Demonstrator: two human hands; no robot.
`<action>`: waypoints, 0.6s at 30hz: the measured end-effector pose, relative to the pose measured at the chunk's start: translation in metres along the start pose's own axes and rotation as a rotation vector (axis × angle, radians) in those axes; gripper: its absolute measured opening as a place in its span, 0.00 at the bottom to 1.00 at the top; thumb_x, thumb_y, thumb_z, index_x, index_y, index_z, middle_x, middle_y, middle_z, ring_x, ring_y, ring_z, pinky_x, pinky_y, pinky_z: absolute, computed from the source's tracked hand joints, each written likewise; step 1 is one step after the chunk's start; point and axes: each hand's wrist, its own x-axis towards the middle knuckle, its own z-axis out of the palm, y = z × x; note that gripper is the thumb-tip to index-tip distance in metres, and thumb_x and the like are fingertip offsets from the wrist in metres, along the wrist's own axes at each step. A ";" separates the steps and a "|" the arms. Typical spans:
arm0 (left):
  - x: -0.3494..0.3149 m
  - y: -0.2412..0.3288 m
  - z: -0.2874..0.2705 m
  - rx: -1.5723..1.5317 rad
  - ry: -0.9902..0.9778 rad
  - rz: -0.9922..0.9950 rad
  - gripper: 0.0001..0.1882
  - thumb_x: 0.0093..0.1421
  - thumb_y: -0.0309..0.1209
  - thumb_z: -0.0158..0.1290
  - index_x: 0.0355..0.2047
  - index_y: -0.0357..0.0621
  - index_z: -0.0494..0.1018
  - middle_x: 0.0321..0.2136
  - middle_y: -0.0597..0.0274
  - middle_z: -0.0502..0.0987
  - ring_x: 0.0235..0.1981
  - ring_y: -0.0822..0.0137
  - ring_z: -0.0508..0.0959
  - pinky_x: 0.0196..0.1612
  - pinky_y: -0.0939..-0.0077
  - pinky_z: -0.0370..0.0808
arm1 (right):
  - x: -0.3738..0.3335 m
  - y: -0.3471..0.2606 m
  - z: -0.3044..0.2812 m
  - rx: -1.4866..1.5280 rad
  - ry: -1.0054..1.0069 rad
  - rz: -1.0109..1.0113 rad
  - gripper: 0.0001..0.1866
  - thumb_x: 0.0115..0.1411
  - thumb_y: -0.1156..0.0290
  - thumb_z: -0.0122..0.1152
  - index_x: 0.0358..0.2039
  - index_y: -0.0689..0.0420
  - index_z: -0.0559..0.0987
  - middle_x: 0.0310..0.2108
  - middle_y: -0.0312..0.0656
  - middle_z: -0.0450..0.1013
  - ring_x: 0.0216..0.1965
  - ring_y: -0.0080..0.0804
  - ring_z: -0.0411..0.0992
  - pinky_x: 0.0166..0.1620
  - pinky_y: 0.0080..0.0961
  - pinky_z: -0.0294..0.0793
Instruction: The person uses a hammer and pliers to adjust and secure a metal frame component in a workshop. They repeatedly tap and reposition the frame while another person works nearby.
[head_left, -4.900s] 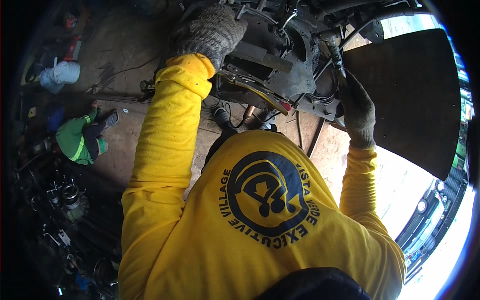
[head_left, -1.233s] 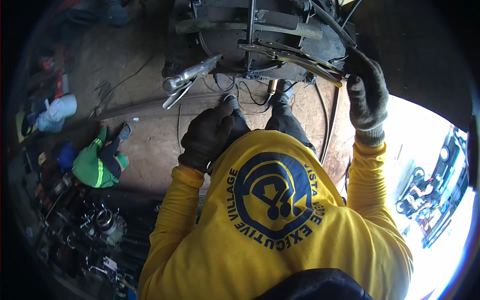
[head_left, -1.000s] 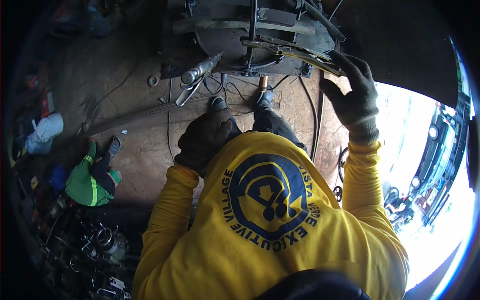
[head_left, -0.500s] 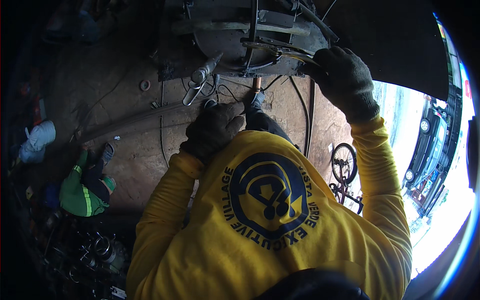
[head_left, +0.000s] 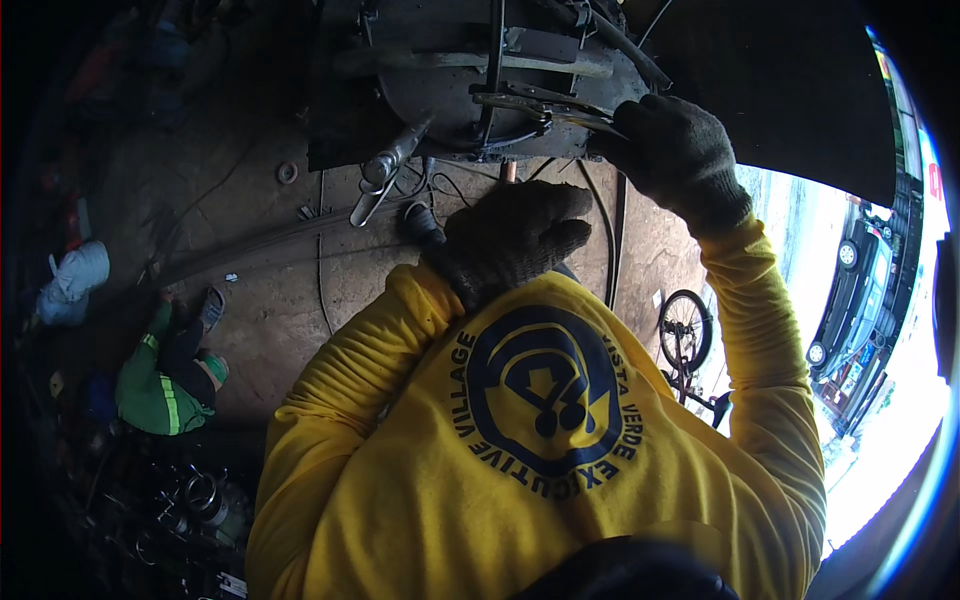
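Observation:
My right hand (head_left: 680, 150), in a dark knitted glove, is closed round the handles of a pair of pliers (head_left: 545, 106). The jaws reach left to a dark upright metal bar (head_left: 494, 70) on a steel workpiece with a curved rim (head_left: 395, 105). Nearer my chest, my left hand (head_left: 515, 235), in a similar glove, points to the right with its fingers stretched out and nothing visible in it. Left of the pliers, a grey metal tool with a tapered end and a looped handle (head_left: 380, 172) hangs at the workpiece's near edge.
Cables (head_left: 600, 220) run over the brown floor (head_left: 280, 340). A person in a green top (head_left: 165, 390) crouches at the left, near a white bundle (head_left: 75, 280). A bicycle (head_left: 685, 335) stands at the right, and a dark vehicle (head_left: 850, 285) is outside. A dark panel (head_left: 790, 100) lies beyond my right hand.
My left hand has moved right, across the front of my chest, and its fingers have stretched out. My right hand stays on the pliers, shifted slightly left in the picture.

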 end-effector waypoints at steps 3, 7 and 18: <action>-0.001 -0.008 0.003 0.020 -0.023 0.000 0.17 0.67 0.34 0.61 0.53 0.42 0.77 0.42 0.48 0.83 0.44 0.47 0.83 0.49 0.57 0.80 | -0.001 0.001 0.000 0.008 0.011 -0.003 0.19 0.63 0.47 0.66 0.33 0.52 0.84 0.27 0.39 0.78 0.31 0.40 0.79 0.36 0.35 0.80; -0.004 -0.006 0.003 0.049 0.006 0.013 0.17 0.67 0.34 0.61 0.54 0.42 0.76 0.42 0.47 0.83 0.44 0.46 0.83 0.49 0.56 0.80 | -0.002 0.001 0.000 0.004 0.018 -0.006 0.20 0.63 0.46 0.66 0.33 0.52 0.84 0.27 0.39 0.78 0.31 0.39 0.79 0.36 0.35 0.80; -0.001 -0.004 0.002 -0.032 -0.035 -0.102 0.19 0.68 0.38 0.59 0.55 0.41 0.76 0.46 0.46 0.82 0.47 0.46 0.83 0.51 0.56 0.79 | -0.001 0.003 0.002 0.023 0.023 -0.002 0.20 0.62 0.46 0.67 0.34 0.51 0.85 0.26 0.39 0.78 0.31 0.40 0.79 0.36 0.35 0.80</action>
